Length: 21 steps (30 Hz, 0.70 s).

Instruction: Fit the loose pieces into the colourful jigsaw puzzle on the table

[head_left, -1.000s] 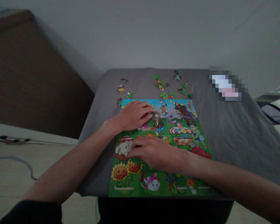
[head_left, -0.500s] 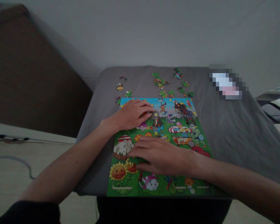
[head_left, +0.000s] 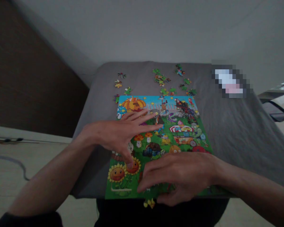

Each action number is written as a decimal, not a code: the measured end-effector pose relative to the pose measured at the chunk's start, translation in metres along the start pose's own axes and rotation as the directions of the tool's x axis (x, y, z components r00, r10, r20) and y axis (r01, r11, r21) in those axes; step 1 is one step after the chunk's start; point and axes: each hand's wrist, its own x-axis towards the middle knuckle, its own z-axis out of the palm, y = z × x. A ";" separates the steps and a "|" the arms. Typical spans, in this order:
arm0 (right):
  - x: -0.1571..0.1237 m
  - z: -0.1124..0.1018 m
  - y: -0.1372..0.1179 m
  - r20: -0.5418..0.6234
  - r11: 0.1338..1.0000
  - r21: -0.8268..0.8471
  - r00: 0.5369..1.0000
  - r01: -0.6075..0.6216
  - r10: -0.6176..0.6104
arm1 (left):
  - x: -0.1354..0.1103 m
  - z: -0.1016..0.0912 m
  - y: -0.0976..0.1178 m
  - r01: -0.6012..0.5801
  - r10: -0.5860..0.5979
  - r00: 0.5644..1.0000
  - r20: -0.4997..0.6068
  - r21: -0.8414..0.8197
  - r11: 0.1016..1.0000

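A colourful cartoon jigsaw puzzle (head_left: 180, 126) lies assembled on a table under a grey cloth (head_left: 232, 132). My left hand (head_left: 119, 135) hovers over the puzzle's left middle, fingers spread and stretched out, with nothing in it. My right hand (head_left: 182, 175) is at the puzzle's near edge, its fingers curled on top and its thumb under the rim, pinching that edge. A small yellow piece (head_left: 149, 203) hangs just below the edge by my right fingertips. Several loose pieces (head_left: 161, 80) lie beyond the puzzle's far edge.
More loose pieces (head_left: 119, 83) sit at the far left of the cloth. A blurred-out object (head_left: 229, 83) rests at the far right. A brown panel (head_left: 26, 72) stands to the left, a cable (head_left: 11, 160) runs on the floor, and a dark object (head_left: 275, 112) lies right of the table.
My left hand lifted off the upper left of the puzzle and spread open, uncovering the pumpkin. My right hand slid from the middle down to the near edge and curled around it.
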 end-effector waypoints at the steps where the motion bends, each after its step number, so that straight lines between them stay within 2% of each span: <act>1: 0.000 0.003 0.001 0.021 1.000 -0.007 1.000 -0.001 0.002 | 0.001 0.003 0.002 -0.003 0.003 0.999 0.034 0.008 1.000; 4: 0.001 0.006 0.003 0.033 1.000 -0.018 0.999 -0.002 0.003 | 0.005 0.011 0.007 -0.008 0.005 0.997 0.083 0.031 0.999; 11: 0.007 0.000 0.007 0.020 0.999 0.028 1.000 0.023 -0.024 | 0.005 0.016 0.012 0.001 -0.003 0.999 0.053 0.033 0.999; 14: 0.009 0.001 0.011 -0.113 1.000 0.020 0.994 0.010 -0.008 | 0.004 0.015 0.012 -0.005 0.004 0.999 0.045 0.028 1.000; 17: 0.011 0.004 0.018 -0.262 0.996 -0.087 0.965 -0.019 -0.005 | 0.004 0.014 0.012 -0.010 0.008 0.998 0.067 0.028 1.000; 21: 0.012 0.009 0.025 -0.315 0.976 -0.216 0.948 -0.031 -0.039 | 0.005 0.012 0.012 0.028 -0.033 0.990 0.134 0.040 0.999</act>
